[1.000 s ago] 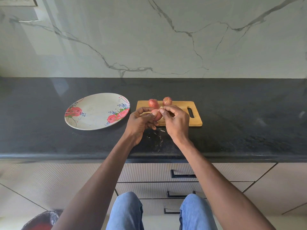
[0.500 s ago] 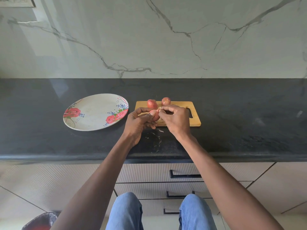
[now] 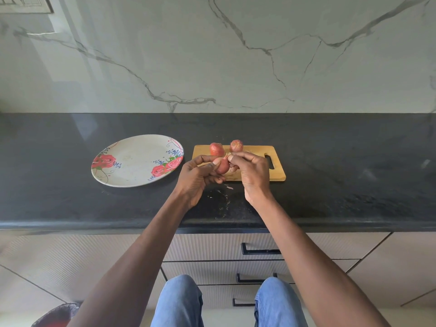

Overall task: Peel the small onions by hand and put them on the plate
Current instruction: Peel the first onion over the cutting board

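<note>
My left hand grips a small reddish onion above the near edge of the wooden cutting board. My right hand pinches a strip of the onion's skin at its top. Two more small onions, one on the left and one on the right, rest on the far side of the board. A white plate with red roses lies to the left of the board with nothing on it.
The black stone counter runs the full width, with bits of onion skin scattered in front of the board. A marble wall stands behind. Drawers and my knees are below; a bin sits at bottom left.
My right hand's fingers have shifted slightly at the top of the onion, working at the skin. Both hands stay in the same spot over the board.
</note>
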